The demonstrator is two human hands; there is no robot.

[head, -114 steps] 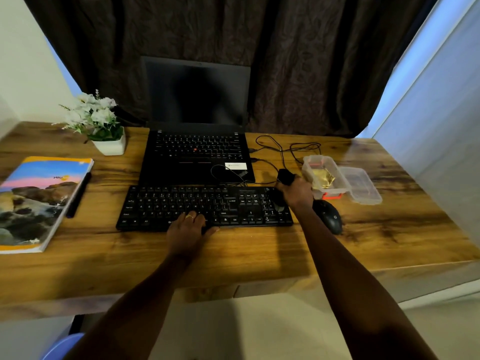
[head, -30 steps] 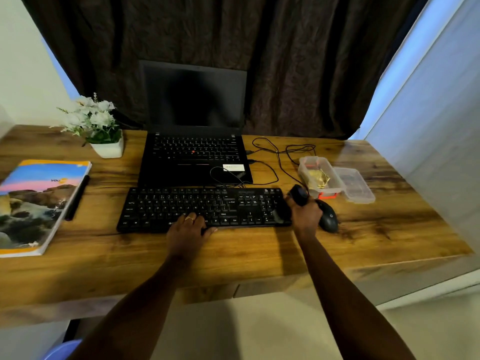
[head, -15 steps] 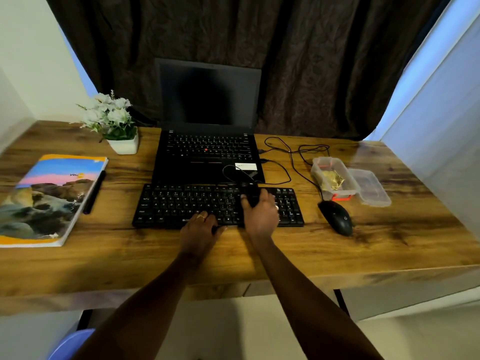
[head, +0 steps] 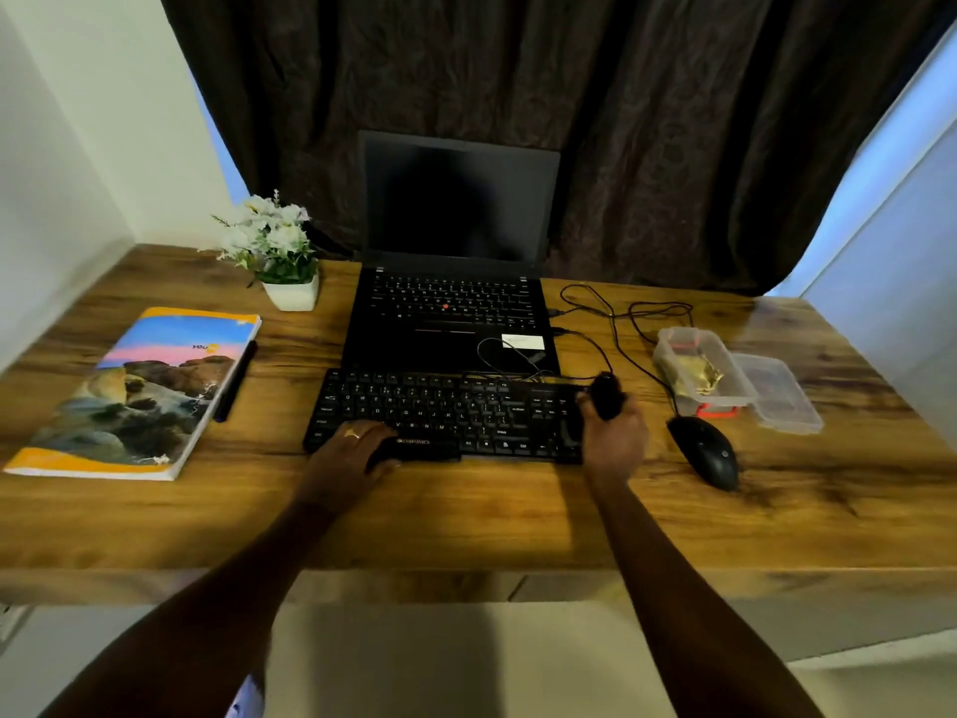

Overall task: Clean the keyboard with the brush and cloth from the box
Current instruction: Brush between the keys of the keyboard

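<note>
A black keyboard [head: 455,412] lies on the wooden desk in front of the laptop. My left hand [head: 357,450] rests on its front edge, fingers over the keys near the space bar and thumb at the front rim. My right hand [head: 613,440] grips a black brush [head: 606,393] over the keyboard's right end; the bristles are hidden by the hand. A clear plastic box [head: 699,373] stands at the right with a yellow cloth [head: 696,378] inside.
The box's lid [head: 782,393] lies beside the box. A black mouse [head: 707,450] sits just right of my right hand, its cable looping behind. An open laptop [head: 450,303], a flower pot [head: 287,292], a book [head: 140,391] and a pen [head: 235,380] stand further back and left.
My right hand with the brush has swept from the keyboard's middle back to its right end. The left hand has stayed on the front edge.
</note>
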